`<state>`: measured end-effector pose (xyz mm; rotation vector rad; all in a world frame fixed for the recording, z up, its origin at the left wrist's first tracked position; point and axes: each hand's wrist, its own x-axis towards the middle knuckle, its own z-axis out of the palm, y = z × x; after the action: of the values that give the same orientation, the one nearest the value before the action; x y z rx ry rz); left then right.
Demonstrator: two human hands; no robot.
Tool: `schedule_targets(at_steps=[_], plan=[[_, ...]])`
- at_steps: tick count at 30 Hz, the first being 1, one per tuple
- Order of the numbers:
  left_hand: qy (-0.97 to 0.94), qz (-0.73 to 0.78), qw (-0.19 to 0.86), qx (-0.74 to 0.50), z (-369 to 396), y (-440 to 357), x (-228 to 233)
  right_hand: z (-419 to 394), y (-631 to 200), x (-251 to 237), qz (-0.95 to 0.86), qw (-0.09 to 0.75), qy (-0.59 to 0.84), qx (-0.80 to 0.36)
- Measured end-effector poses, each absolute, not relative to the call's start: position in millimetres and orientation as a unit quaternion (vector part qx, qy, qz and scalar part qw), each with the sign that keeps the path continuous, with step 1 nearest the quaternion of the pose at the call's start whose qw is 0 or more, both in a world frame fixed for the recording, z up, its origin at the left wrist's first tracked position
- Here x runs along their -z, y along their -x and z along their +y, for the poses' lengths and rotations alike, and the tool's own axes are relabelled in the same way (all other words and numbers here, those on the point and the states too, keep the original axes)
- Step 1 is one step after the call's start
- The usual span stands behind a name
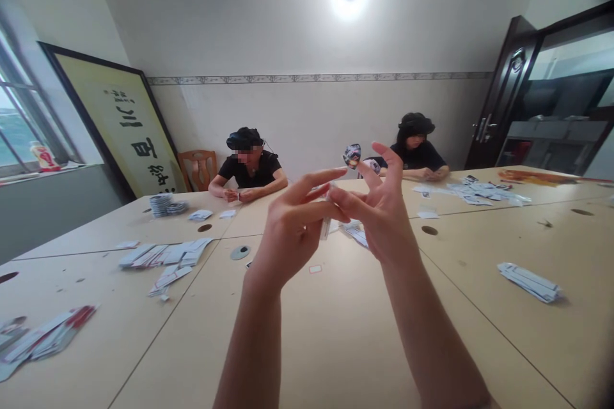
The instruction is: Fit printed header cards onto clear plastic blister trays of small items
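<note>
Starting at the far left of the long table, a fan of white slips lies at its near edge, and further in a second loose pile of slips sits well to the left of the raised hands. Above the table's middle the left hand is held up with fingers half curled, its index finger stretched toward the right hand, which is also partly closed, thumb and forefinger pinched together. Between the two hands a thin, clear strip hangs almost upright, its long axis running top to bottom; both hands touch it, and neither is clearly nearer. Exactly how each finger grips it is hard to make out, since it is see-through and half covered. Over the right hand's fingertips a small printed sticker shows; whether it clings to a fingertip cannot be told. Across the table two other people sit with their hands down among more slips, and near the table's right edge lies another stack.
</note>
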<state>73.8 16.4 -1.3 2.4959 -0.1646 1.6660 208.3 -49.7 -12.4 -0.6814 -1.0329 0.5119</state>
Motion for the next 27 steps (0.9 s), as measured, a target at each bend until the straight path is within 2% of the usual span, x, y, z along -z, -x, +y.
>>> schedule_targets(at_steps=[5,7,14,27], plan=[[-0.795,-0.093,0.238,-0.551,14.6,-76.2,2.2,-50.1,-207.7,7.8,-0.424,0.823,0.291,-0.243],[-0.773,-0.08,0.258,-0.574,11.9,-74.5,0.9,-48.7,-205.6,6.9,-0.396,0.841,0.269,-0.25],[-0.776,0.084,0.046,-0.624,1.7,-73.3,1.4,-40.4,-194.2,12.9,-0.348,0.876,0.205,-0.265],[-0.758,0.121,-0.205,-0.608,35.5,-84.4,14.3,-19.2,-185.0,23.1,-0.297,0.888,0.239,-0.258]])
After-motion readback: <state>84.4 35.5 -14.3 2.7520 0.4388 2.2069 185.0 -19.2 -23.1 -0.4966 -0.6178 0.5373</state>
